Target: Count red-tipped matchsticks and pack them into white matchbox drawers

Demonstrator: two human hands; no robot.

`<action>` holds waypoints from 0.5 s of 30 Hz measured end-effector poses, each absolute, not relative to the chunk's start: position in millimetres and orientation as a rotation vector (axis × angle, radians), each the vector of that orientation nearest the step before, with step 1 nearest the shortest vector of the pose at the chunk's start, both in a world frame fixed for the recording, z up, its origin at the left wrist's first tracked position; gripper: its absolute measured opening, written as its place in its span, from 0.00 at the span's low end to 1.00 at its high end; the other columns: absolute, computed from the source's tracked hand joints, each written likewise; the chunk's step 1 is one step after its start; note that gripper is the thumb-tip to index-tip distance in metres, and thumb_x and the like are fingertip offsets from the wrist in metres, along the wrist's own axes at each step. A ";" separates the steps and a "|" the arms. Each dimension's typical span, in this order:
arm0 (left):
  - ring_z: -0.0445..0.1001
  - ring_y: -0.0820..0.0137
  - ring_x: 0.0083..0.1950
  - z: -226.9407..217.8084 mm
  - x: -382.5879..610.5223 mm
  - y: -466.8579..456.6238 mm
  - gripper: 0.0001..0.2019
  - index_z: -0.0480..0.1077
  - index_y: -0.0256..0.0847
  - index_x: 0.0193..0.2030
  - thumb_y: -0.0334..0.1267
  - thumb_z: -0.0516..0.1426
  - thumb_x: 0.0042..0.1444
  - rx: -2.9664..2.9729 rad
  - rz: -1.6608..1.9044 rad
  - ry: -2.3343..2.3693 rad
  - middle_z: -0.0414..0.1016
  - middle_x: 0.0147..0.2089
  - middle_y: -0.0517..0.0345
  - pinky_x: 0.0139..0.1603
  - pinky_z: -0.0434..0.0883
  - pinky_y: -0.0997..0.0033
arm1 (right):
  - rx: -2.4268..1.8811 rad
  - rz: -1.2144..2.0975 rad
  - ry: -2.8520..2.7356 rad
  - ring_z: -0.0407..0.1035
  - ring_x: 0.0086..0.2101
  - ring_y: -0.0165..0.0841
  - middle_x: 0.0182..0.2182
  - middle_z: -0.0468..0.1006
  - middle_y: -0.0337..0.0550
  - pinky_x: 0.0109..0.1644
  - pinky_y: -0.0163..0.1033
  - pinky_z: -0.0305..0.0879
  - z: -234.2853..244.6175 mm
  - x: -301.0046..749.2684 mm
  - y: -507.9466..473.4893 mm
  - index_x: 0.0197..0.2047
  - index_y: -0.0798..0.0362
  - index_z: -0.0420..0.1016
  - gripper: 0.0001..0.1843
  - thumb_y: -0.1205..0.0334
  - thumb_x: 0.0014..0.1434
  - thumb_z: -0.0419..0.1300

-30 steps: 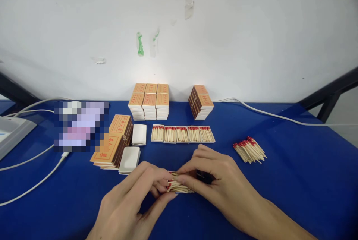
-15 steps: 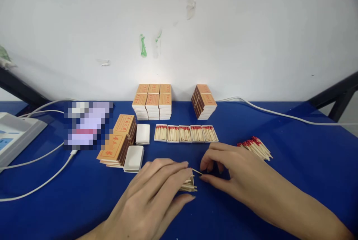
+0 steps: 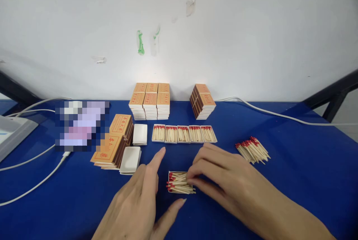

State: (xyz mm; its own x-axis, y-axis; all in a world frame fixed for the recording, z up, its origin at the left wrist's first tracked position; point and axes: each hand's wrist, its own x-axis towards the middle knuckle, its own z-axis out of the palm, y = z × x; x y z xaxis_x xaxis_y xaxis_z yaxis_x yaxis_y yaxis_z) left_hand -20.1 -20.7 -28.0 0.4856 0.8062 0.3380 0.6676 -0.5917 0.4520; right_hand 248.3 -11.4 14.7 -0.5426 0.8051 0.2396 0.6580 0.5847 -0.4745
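A small white matchbox tray (image 3: 169, 188) lies on the table between my hands, filled with red-tipped matches (image 3: 179, 186) lying sideways, some poking past its right end. My right hand (image 3: 220, 176) is closed in a pinch at that end, thumb and forefinger on a match among the others; its far part is hidden by the fingers. My left hand (image 3: 142, 195) is open to the left of the tray, forefinger stretched forward and thumb apart, holding nothing. Beyond them, a row of filled matchbox trays (image 3: 184, 142) stands side by side, the matches' red heads pointing away from me.
A loose pile of matches (image 3: 253, 150) lies at right. White trays (image 3: 130, 160) are stacked beside brown matchbox sleeves (image 3: 112, 148) at left. Blocks of matchboxes (image 3: 151, 100) and more matchboxes (image 3: 203, 100) stand by the wall. A blurred phone (image 3: 84, 122) and white cables (image 3: 36, 180) are far left.
My left hand has drawn back left from over the tray and opened, uncovering the matches. My right hand has moved left with a match to the tray's end. The view has shifted slightly.
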 end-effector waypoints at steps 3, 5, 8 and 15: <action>0.74 0.69 0.27 -26.9 -17.3 -22.9 0.37 0.45 0.44 0.90 0.47 0.55 0.82 2.436 0.761 1.206 0.69 0.36 0.65 0.30 0.81 0.71 | -1.113 0.417 -2.448 0.73 0.40 0.37 0.40 0.82 0.42 0.40 0.43 0.71 12.8 238.2 -14.4 0.45 0.52 0.81 0.10 0.66 0.81 0.60; 0.70 0.71 0.24 -25.4 -15.1 -22.8 0.35 0.45 0.45 0.89 0.44 0.54 0.82 2.416 0.791 1.158 0.66 0.34 0.68 0.28 0.79 0.75 | -1.131 0.438 -2.433 0.74 0.41 0.38 0.40 0.81 0.42 0.39 0.42 0.70 13.9 236.2 -15.6 0.45 0.52 0.81 0.10 0.64 0.81 0.61; 0.70 0.73 0.25 -24.6 -12.6 -21.0 0.34 0.47 0.46 0.88 0.40 0.53 0.81 2.395 0.835 1.100 0.66 0.34 0.69 0.30 0.79 0.76 | -1.221 0.597 -2.339 0.76 0.41 0.36 0.42 0.81 0.41 0.40 0.41 0.70 19.6 238.4 -16.3 0.49 0.49 0.81 0.07 0.58 0.81 0.63; 0.79 0.71 0.34 -26.4 -11.8 -14.9 0.40 0.47 0.47 0.88 0.32 0.55 0.72 2.351 0.815 1.013 0.72 0.40 0.64 0.38 0.84 0.72 | -1.428 0.978 -2.290 0.78 0.42 0.37 0.45 0.83 0.37 0.45 0.42 0.70 25.5 244.4 -13.7 0.59 0.45 0.80 0.22 0.47 0.69 0.77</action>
